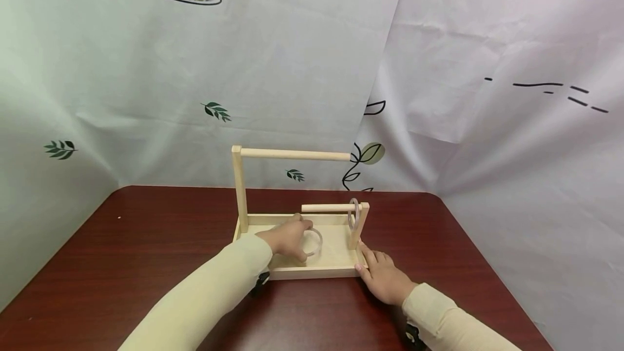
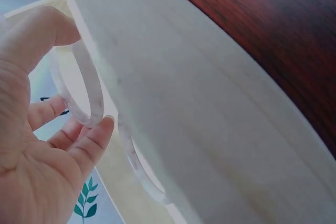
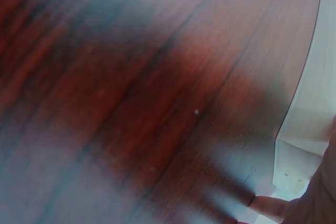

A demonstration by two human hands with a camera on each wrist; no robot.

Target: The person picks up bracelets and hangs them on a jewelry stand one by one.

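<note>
My left hand (image 1: 291,238) reaches into a shallow pale wooden tray (image 1: 312,273) and grips a pale, translucent bangle (image 1: 319,241) by its rim. From the left wrist, the thumb lies at one side of this bangle (image 2: 94,90) and the fingertips at the other. A second bangle (image 2: 137,166) lies in the tray beside those fingertips, partly hidden by the tray wall. Another bangle (image 1: 350,221) hangs on the short wooden rod (image 1: 324,208) near its post. My right hand (image 1: 385,278) rests against the tray's right end, thumb at the front corner.
A tall post (image 1: 240,194) rises at the tray's left end, with a long rod (image 1: 294,154) reaching right above the short one. The stand sits on a dark red wooden table (image 1: 161,248). Behind hangs a white printed cloth (image 1: 292,69).
</note>
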